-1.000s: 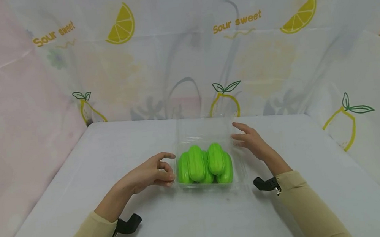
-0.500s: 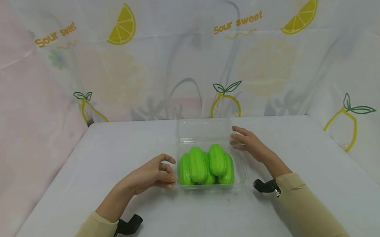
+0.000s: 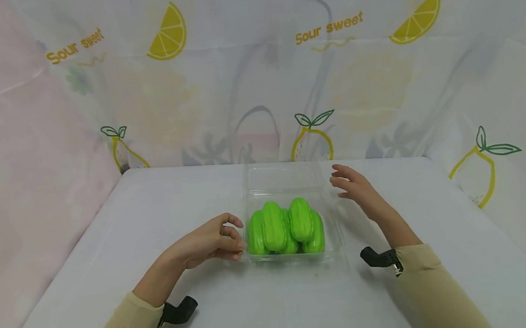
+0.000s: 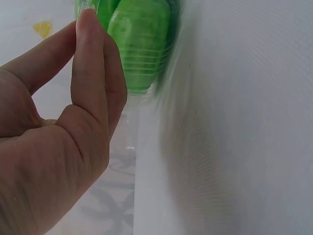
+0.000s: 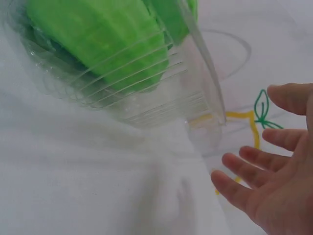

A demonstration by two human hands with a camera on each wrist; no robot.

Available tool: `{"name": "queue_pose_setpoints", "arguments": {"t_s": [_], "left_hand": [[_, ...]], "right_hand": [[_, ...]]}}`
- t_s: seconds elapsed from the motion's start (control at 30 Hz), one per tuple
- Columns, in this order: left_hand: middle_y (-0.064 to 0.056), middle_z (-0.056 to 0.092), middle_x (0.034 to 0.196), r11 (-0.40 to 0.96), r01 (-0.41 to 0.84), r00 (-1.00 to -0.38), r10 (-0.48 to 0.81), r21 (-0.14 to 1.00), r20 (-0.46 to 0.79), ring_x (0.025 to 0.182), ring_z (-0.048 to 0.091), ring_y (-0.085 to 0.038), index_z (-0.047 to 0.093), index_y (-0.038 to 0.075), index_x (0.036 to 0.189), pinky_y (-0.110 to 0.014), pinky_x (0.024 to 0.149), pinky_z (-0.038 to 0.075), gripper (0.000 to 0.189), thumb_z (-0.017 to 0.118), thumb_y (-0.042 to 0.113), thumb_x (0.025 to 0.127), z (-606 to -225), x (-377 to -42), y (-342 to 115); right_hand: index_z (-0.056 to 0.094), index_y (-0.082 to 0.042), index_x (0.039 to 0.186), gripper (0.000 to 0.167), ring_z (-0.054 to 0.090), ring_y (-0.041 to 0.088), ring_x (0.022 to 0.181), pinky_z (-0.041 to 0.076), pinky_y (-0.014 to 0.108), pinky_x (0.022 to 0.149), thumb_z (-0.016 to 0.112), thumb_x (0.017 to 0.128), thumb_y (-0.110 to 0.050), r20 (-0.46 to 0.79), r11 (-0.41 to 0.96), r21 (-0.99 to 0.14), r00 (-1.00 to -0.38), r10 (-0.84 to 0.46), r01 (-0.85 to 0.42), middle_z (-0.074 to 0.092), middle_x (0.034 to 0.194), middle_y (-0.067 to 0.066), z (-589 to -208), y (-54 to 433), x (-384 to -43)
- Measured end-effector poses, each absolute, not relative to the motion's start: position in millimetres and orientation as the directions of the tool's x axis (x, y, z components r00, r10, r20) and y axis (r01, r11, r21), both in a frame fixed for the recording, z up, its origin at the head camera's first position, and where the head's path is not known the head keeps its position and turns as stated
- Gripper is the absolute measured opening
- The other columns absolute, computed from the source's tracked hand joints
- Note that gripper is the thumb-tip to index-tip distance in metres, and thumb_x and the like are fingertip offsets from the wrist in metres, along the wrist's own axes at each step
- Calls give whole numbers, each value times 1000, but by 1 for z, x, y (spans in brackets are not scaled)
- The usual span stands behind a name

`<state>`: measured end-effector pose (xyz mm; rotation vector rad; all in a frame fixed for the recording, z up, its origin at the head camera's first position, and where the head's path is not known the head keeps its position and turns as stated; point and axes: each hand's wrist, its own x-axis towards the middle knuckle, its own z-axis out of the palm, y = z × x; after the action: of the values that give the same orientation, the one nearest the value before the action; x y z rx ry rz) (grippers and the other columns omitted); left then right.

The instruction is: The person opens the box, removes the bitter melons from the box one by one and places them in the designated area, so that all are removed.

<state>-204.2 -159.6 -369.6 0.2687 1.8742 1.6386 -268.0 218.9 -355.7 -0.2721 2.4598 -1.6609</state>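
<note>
A clear plastic clamshell box [image 3: 332, 231] stands on the table with its lid [image 3: 283, 177] folded back. Several bright green, ribbed, oblong pieces [image 3: 274, 226], like toy vegetables, lie inside, some on top of others. My left hand [image 3: 210, 240] is at the box's left side; in the left wrist view thumb and fingers pinch the rim beside a green piece [image 4: 139, 46]. To the right of the box, my right hand [image 3: 358, 189] hovers with fingers spread. The right wrist view shows that hand [image 5: 279, 171] apart from the box's ridged wall [image 5: 142, 93], holding nothing.
A white-covered table [image 3: 286, 309] lies under the box. Behind it hangs a pale curtain [image 3: 254, 70] printed with lemons and lettering, and a pinkish sheet [image 3: 21, 171] closes the left side. Each wrist carries a black camera mount [image 3: 179, 310].
My right hand has moved away from the box's lid side, to the right, with its fingers spreading. My left hand, the box and the green pieces stay nearly in place.
</note>
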Motion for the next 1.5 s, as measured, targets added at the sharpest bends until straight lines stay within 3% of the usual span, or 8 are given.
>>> {"name": "queue_pose_setpoints", "arguments": {"t_s": [0.3, 0.53, 0.9, 1.23, 1.5], "left_hand": [[-6, 57, 89, 200, -253, -776, 542, 946, -322, 77, 69, -17, 33, -2, 129, -28, 72, 62, 54, 70, 4, 89, -368, -205, -160], [-6, 58, 87, 188, -264, -766, 556, 946, -324, 76, 69, -17, 34, -2, 126, -28, 72, 62, 51, 69, 3, 90, -369, -205, -159], [-5, 61, 88, 168, -271, -760, 568, 948, -318, 77, 70, -17, 35, -2, 124, -28, 73, 62, 49, 69, 3, 89, -372, -206, -160], [-4, 63, 87, 156, -270, -759, 573, 950, -309, 76, 68, -13, 38, 0, 126, -24, 73, 61, 43, 66, 13, 95, -377, -209, -161], [-5, 55, 86, 155, -261, -805, 510, 953, -304, 74, 63, -13, 45, 1, 120, -21, 68, 60, 33, 59, 24, 101, -381, -213, -159]], "right_hand": [[29, -15, 156, 62, 42, 39, 140, 34, 59, 116, 53, 103, -34, 59, 449, -877, -966, -250, -170, 37, 155, 21, -340, 220, -254], [35, -21, 154, 60, 50, 38, 135, 37, 62, 111, 56, 101, -39, 35, 530, -830, -965, -259, -172, 46, 150, 17, -331, 207, -236], [40, -23, 151, 60, 57, 33, 128, 49, 53, 102, 60, 97, -42, -14, 601, -775, -946, -323, -194, 52, 146, 15, -335, 184, -220], [44, -16, 149, 61, 66, 26, 108, 57, 46, 92, 65, 96, -37, -51, 593, -786, -939, -340, -172, 54, 140, 19, -339, 176, -217], [52, -17, 143, 56, 61, 28, 115, 57, 40, 87, 67, 93, -40, -45, 637, -745, -938, -343, -197, 59, 134, 13, -341, 170, -216]]}}
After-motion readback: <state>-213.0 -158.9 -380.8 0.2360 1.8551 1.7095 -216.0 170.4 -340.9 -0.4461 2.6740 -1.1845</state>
